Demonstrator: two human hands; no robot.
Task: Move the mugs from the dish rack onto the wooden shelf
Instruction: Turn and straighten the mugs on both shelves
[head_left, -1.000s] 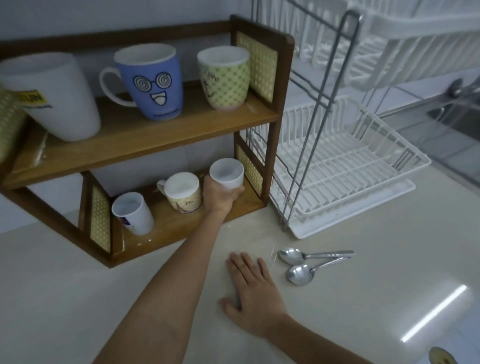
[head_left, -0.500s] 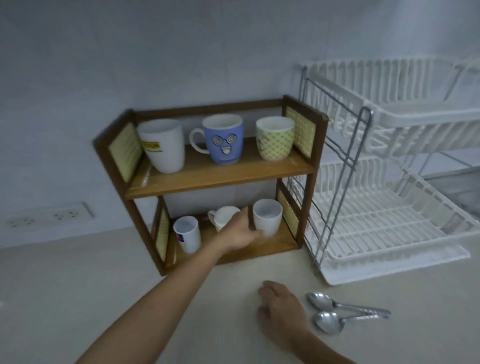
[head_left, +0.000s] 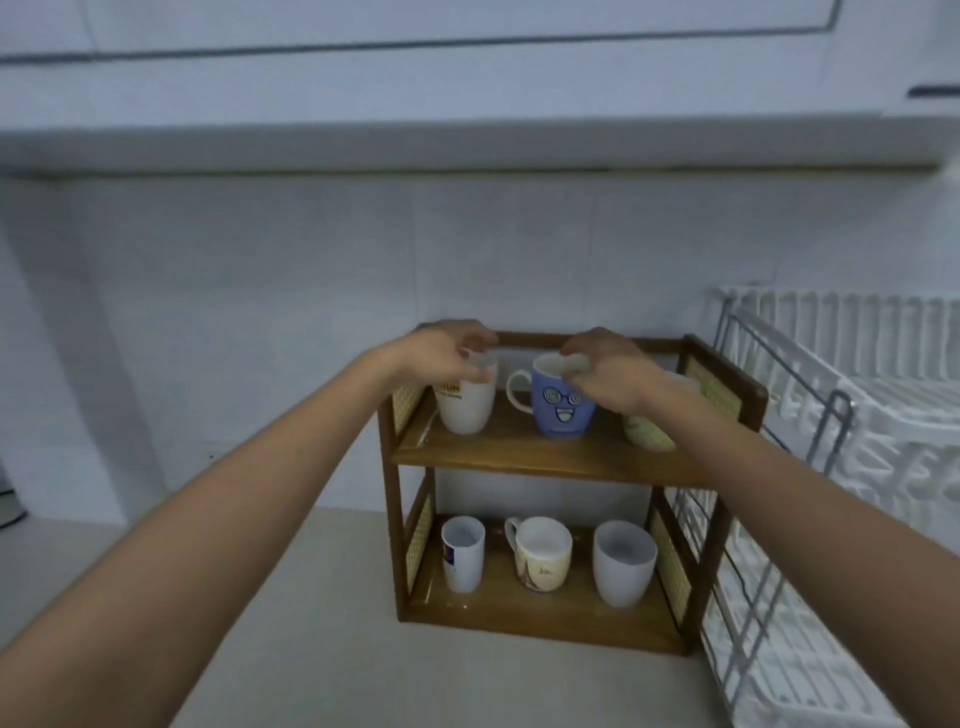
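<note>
Both bare forearms extend from the lower corners of the frame toward its centre, converging upward. The left hand (head_left: 449, 351) sits left of centre, fingers curled downward with the fingertips (head_left: 480, 364) pinched close together. The right hand (head_left: 605, 371) sits just right of centre, knuckles up, fingers likewise bent downward (thumb hidden beneath the palm). The two hands are level with each other, near but apart.
</note>
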